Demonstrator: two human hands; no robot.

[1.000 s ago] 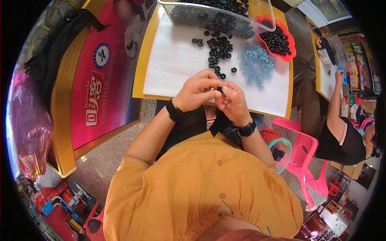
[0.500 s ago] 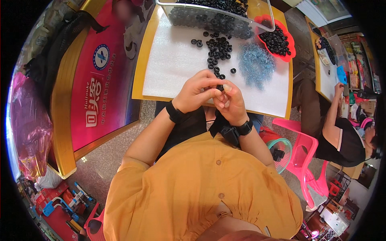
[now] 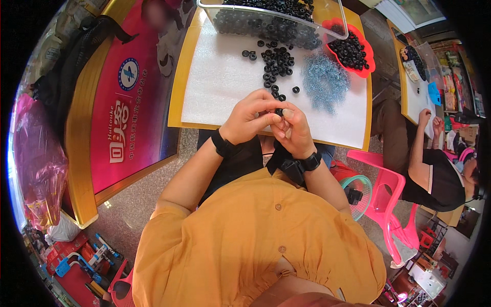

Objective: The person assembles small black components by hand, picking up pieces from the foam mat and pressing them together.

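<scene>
Over the near edge of the white-covered table [image 3: 215, 97], my left hand [image 3: 251, 116] and my right hand [image 3: 296, 132] meet fingertip to fingertip. Both are closed around a small black ring-shaped part [image 3: 279, 111], mostly hidden by the fingers and thumbs. Whether a second small piece is in the pinch, I cannot tell. Just beyond my fingers lies a loose pile of the same black rings [image 3: 279, 61]. Right of it, a heap of tiny clear bluish pieces [image 3: 326, 82] is spread on the white sheet.
A clear plastic bin [image 3: 266, 25] of black rings stands at the table's far side, beside a red scalloped bowl [image 3: 369, 64] holding more. To the right are a pink plastic chair [image 3: 383, 189], a green-rimmed basket [image 3: 364, 197] and a co-worker [image 3: 432, 174] at another table.
My hands stay pinched together on the black ring, with only slight finger movement. At the right, the co-worker's hands have shifted, and two now show at the table edge.
</scene>
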